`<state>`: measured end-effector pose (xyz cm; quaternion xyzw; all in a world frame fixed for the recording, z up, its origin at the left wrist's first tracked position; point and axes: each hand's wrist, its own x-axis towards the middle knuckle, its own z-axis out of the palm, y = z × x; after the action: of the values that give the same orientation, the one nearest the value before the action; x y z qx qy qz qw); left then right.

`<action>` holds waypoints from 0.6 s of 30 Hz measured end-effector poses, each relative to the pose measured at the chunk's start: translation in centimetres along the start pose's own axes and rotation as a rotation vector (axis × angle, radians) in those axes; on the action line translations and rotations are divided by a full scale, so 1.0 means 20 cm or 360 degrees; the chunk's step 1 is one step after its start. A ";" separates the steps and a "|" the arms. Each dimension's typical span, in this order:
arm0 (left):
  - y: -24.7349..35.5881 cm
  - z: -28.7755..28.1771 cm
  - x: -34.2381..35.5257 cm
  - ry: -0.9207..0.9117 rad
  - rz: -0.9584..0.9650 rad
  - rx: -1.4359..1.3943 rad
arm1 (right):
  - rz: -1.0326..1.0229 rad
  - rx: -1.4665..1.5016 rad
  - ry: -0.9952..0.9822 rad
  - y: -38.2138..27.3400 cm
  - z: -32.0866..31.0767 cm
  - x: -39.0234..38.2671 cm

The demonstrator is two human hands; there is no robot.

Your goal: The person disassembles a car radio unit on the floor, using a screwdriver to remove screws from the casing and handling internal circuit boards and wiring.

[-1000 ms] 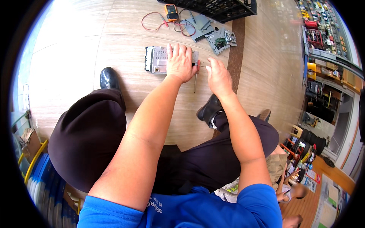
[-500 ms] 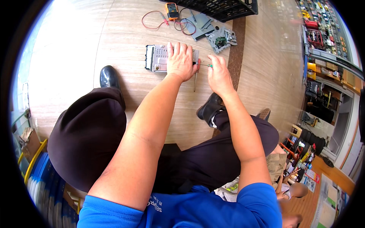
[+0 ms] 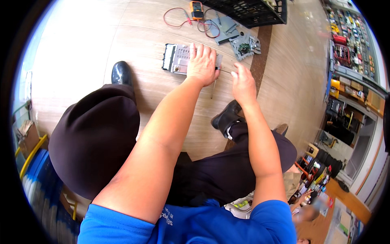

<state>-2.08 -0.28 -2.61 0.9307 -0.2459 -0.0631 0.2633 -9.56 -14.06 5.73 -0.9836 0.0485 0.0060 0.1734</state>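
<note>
A flat, silver box-shaped metal device (image 3: 181, 61) with a black front edge lies on the floor ahead of me. My left hand (image 3: 202, 68) is spread across its top, the fingers reaching its far edge and the thumb at the right end. From beneath that hand a thin metal shaft (image 3: 213, 90), apparently a second screwdriver's, points toward me; its handle is mostly covered. To the right, my right hand (image 3: 244, 85) is closed around a screwdriver (image 3: 226, 71). Its thin shaft runs left to the device's right end; the handle is hidden in my fingers, and the tip's exact contact cannot be made out.
Beyond the device lie an orange multimeter (image 3: 196, 11) with red and black leads, grey metal plates (image 3: 226, 31) and a metal assembly with a green circuit board (image 3: 244, 48). A black plastic crate (image 3: 248, 14) stands behind them. My shoes (image 3: 121, 73) flank the work; crowded shelves (image 3: 352, 44) rise at right.
The whole view has shifted, so the device and floor items appear farther right. My left hand stays on the device. The right hand has turned slightly, and its screwdriver's green part is now hidden.
</note>
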 end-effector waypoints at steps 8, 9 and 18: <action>0.00 0.01 0.00 0.0026 0.0017 -0.0009 | -0.0094 -0.0011 0.0074 0.02 0.00 0.00; 0.00 -0.01 0.00 -0.0029 0.0013 -0.0014 | -0.0063 -0.0055 0.0098 0.05 0.01 0.00; -0.01 0.02 0.00 0.0019 0.0027 -0.0025 | -0.0165 -0.0092 0.0139 0.01 0.03 0.00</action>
<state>-2.08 -0.38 -3.02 0.9268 -0.2517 -0.0572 0.2728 -9.62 -14.06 5.07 -0.9887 0.0048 -0.0446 0.1428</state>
